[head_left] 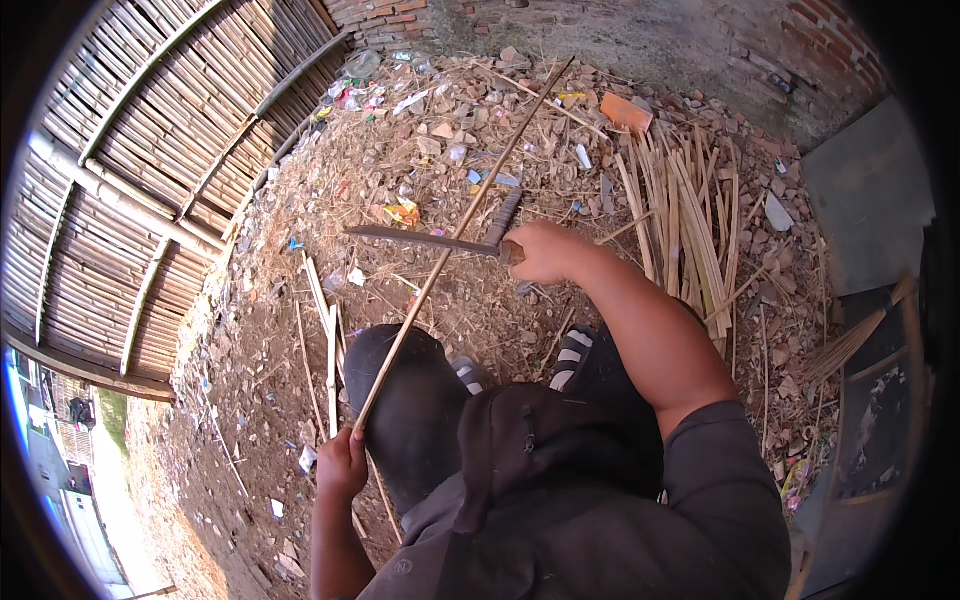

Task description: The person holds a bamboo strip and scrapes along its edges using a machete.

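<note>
Your left hand (343,465) had its grip round the near end of a long strip (422,300), which slanted toward the far right above the ground. Your right hand (545,252) clenched the handle of a knife (410,236), its blade crossing the strip. Pale strips (690,220) lay heaped at right, seemingly already split; the held one was uncut through, so its working looked unfinished.

Knife (400,234): blade dull metal, handle (512,253) looks wooden. Stick (425,295): wood or bamboo, smoothish, matt. Slats (690,215): raw wood or bamboo, matt. Fence (150,110): bamboo, ribbed. Wall (680,50): rough brick, patchy plaster. Ground (250,400): rough soil, rubble. Tile (626,112): matt, clay-like. Wrapper (403,213): shiny plastic. Shirt (600,530): matt cloth.
</note>
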The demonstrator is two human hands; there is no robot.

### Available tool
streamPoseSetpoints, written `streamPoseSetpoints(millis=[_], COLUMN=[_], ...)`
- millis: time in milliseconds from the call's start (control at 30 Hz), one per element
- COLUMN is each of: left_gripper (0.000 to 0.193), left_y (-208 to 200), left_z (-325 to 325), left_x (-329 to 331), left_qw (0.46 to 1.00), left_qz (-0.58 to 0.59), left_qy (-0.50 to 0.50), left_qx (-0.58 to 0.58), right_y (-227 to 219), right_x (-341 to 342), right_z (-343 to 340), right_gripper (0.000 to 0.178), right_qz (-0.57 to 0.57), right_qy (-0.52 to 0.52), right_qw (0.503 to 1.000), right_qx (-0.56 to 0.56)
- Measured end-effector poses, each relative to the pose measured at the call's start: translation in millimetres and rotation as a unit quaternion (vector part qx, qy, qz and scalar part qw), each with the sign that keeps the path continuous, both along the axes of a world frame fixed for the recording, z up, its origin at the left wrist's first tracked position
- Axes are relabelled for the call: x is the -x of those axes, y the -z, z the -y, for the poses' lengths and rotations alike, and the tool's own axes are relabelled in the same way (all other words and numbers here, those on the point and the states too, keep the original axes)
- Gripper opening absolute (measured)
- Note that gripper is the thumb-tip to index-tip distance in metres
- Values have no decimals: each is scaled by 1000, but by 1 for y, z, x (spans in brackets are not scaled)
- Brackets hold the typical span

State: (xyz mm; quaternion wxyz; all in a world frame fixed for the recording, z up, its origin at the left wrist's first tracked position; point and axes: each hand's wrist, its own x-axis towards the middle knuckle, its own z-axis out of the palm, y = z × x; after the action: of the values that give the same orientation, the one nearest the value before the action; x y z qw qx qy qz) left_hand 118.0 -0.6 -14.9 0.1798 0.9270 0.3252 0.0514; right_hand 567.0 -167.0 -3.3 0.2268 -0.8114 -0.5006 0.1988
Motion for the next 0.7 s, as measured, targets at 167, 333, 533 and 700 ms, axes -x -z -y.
streamPoseSetpoints(millis=[167,333,533,700], left_gripper=[37,38,36,37], left_y=[2,-1,-9,6], left_z=[6,0,-1,-2], left_x=[10,-8,2,4], left_qw=[1000,998,998,1000], left_qz=[16,-12,-48,3], left_qy=[-2,-2,-15,-3], left_qx=[-20,-54,-29,-30], right_y=[-37,3,-9,-3], right_x=[47,-23,24,-10], right_z=[-4,10,-5,5], right_gripper=[25,27,24,26], right_qz=[156,-57,95,-17], right_qy=[-117,38,-34,23], right_qw=[980,998,995,999], right_qx=[26,12,6,-29])
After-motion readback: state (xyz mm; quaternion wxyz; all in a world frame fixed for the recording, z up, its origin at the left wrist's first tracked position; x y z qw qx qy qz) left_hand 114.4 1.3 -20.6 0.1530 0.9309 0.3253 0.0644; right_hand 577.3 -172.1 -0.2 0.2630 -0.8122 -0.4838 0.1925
